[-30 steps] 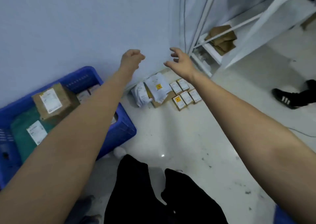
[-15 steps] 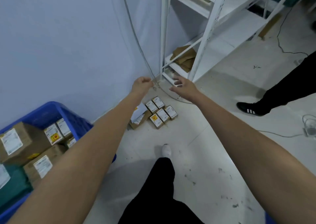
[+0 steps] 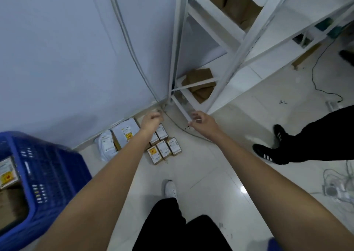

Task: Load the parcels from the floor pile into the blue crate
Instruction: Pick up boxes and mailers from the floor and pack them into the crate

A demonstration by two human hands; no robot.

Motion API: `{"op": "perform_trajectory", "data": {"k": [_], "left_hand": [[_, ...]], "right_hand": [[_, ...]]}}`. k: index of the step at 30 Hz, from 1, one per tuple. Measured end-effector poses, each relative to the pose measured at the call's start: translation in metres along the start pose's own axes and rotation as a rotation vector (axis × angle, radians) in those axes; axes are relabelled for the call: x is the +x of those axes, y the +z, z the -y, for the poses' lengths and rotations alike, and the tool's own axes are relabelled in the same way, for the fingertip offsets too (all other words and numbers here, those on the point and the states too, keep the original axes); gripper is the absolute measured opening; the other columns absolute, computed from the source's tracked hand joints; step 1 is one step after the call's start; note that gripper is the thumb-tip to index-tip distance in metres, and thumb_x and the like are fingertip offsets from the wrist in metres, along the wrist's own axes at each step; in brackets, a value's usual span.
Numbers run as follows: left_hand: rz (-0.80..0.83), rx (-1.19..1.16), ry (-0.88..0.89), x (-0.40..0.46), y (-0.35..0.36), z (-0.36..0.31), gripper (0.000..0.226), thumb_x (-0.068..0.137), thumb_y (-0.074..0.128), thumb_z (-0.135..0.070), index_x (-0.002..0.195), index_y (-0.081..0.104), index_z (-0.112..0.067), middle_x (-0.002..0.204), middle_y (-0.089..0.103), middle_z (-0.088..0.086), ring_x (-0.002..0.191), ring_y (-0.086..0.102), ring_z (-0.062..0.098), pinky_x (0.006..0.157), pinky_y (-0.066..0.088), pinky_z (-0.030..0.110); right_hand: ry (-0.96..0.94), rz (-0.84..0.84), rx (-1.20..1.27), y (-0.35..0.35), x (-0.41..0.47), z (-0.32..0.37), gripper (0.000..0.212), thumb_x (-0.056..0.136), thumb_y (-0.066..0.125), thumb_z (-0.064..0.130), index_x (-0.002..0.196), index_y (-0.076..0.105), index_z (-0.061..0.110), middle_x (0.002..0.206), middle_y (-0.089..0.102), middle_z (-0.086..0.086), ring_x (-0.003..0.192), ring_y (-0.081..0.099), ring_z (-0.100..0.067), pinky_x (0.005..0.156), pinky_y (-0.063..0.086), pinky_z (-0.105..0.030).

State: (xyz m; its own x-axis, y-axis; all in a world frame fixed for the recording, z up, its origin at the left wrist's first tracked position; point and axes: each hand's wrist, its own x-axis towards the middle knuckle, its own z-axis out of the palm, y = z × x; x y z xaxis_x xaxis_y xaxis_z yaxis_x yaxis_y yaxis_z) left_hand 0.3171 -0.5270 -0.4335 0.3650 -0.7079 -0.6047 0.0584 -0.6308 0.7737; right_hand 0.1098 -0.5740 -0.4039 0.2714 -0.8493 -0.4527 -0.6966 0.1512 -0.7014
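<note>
**Q:** Since the earlier frames, what has moved?

**A:** Both arms have stretched farther toward the corner, and the blue crate (image 3: 47,176) has slid to the lower left edge of the view; the floor pile now lies beneath the left forearm.

**Q:** How do the hands stand?

**A:** Left hand (image 3: 151,121): fingers curled in, holding nothing that shows, raised over the far end of the pile. Right hand (image 3: 204,122): fingers apart and loosely bent, empty, close to the foot of the white shelving rack (image 3: 226,45). Neither hand touches a parcel.

**Q:** Where are the parcels?

**A:** On the floor against the wall (image 3: 57,49). White poly mailer (image 3: 106,145) at the left; beside it a white-labelled parcel with a yellow sticker (image 3: 125,133), which seems to rest on a brown box, though the view is soft there. To the right, a cluster of small labelled cartons (image 3: 164,149), touching side by side, partly hidden by the left forearm.

**Q:** And the crate?

**A:** Well apart from the pile, at the left. A carton with a yellow sticker (image 3: 6,174) shows inside it.

**Q:** Anything else?

**A:** Flattened cardboard (image 3: 201,82) on the rack's lowest shelf; the wearer's white shoe (image 3: 170,189); a second person's black striped shoes (image 3: 268,154) at the right; a cable (image 3: 126,40) running down the wall.
</note>
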Motion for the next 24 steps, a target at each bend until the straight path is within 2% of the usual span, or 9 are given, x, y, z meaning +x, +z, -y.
{"op": "perform_trajectory", "data": {"k": [3, 8, 10, 12, 19, 20, 22, 23, 24], "left_hand": [[-0.031, -0.038, -0.061, 0.018, 0.006, 0.003, 0.029, 0.085, 0.063, -0.014, 0.114, 0.063, -0.012, 0.126, 0.059, 0.008, 0.116, 0.055, 0.025, 0.103, 0.044, 0.039], [-0.076, -0.105, -0.123, 0.034, 0.013, 0.026, 0.028, 0.086, 0.064, -0.011, 0.114, 0.063, -0.006, 0.107, 0.061, 0.007, 0.100, 0.055, 0.020, 0.086, 0.043, 0.030], [-0.099, -0.122, -0.168, 0.043, 0.018, 0.045, 0.028, 0.085, 0.064, -0.011, 0.113, 0.062, -0.008, 0.107, 0.062, 0.008, 0.099, 0.057, 0.022, 0.086, 0.045, 0.033], [-0.118, -0.139, -0.213, 0.057, 0.030, 0.066, 0.026, 0.084, 0.059, -0.005, 0.110, 0.062, -0.008, 0.106, 0.063, 0.008, 0.098, 0.057, 0.023, 0.079, 0.045, 0.030], [-0.138, -0.301, -0.375, 0.173, 0.123, 0.185, 0.017, 0.084, 0.052, 0.006, 0.082, 0.058, -0.009, 0.091, 0.058, 0.006, 0.088, 0.052, 0.021, 0.068, 0.041, 0.020], [-0.118, -0.293, -0.390, 0.193, 0.137, 0.207, 0.020, 0.085, 0.048, 0.013, 0.081, 0.055, -0.005, 0.092, 0.056, 0.008, 0.088, 0.050, 0.023, 0.063, 0.041, 0.015], [-0.101, -0.235, -0.363, 0.235, 0.166, 0.260, 0.020, 0.084, 0.045, 0.016, 0.089, 0.053, -0.001, 0.107, 0.055, 0.019, 0.101, 0.047, 0.040, 0.058, 0.041, 0.008], [-0.086, -0.246, -0.405, 0.254, 0.181, 0.285, 0.021, 0.083, 0.046, 0.014, 0.096, 0.054, -0.001, 0.121, 0.052, 0.024, 0.111, 0.045, 0.048, 0.063, 0.042, 0.010], [-0.078, -0.239, -0.455, 0.272, 0.194, 0.313, 0.027, 0.084, 0.044, 0.012, 0.102, 0.056, -0.004, 0.131, 0.049, 0.024, 0.119, 0.045, 0.047, 0.068, 0.043, 0.015]], "right_hand": [[0.027, 0.058, -0.070, 0.000, 0.033, -0.007, 0.047, 0.085, 0.067, 0.035, 0.128, 0.055, 0.021, 0.125, 0.060, -0.002, 0.113, 0.057, -0.018, 0.092, 0.048, -0.031], [0.068, 0.194, -0.150, 0.013, 0.088, -0.027, 0.049, 0.085, 0.067, 0.031, 0.129, 0.055, 0.015, 0.125, 0.061, -0.006, 0.115, 0.057, -0.022, 0.100, 0.048, -0.040], [0.088, 0.247, -0.175, 0.018, 0.108, -0.039, 0.047, 0.085, 0.067, 0.029, 0.128, 0.055, 0.013, 0.125, 0.060, -0.006, 0.116, 0.057, -0.022, 0.100, 0.046, -0.036], [0.114, 0.288, -0.186, 0.025, 0.130, -0.055, 0.047, 0.086, 0.067, 0.027, 0.129, 0.055, 0.015, 0.125, 0.060, -0.005, 0.117, 0.056, -0.020, 0.099, 0.044, -0.031], [0.196, 0.380, -0.236, 0.086, 0.241, -0.192, 0.040, 0.087, 0.065, 0.024, 0.126, 0.057, 0.019, 0.123, 0.062, -0.005, 0.113, 0.057, -0.017, 0.097, 0.043, -0.028], [0.208, 0.390, -0.245, 0.099, 0.258, -0.218, 0.039, 0.087, 0.064, 0.023, 0.125, 0.057, 0.018, 0.123, 0.062, -0.005, 0.113, 0.057, -0.017, 0.097, 0.043, -0.028], [0.235, 0.424, -0.269, 0.128, 0.290, -0.270, 0.038, 0.089, 0.061, 0.022, 0.127, 0.056, 0.019, 0.125, 0.060, -0.004, 0.114, 0.056, -0.018, 0.096, 0.041, -0.026], [0.246, 0.438, -0.280, 0.143, 0.304, -0.294, 0.038, 0.090, 0.059, 0.021, 0.128, 0.055, 0.020, 0.126, 0.058, -0.004, 0.115, 0.055, -0.017, 0.095, 0.040, -0.025], [0.256, 0.447, -0.285, 0.159, 0.318, -0.318, 0.039, 0.091, 0.057, 0.020, 0.129, 0.054, 0.021, 0.128, 0.057, -0.003, 0.117, 0.054, -0.017, 0.093, 0.039, -0.023]]}}
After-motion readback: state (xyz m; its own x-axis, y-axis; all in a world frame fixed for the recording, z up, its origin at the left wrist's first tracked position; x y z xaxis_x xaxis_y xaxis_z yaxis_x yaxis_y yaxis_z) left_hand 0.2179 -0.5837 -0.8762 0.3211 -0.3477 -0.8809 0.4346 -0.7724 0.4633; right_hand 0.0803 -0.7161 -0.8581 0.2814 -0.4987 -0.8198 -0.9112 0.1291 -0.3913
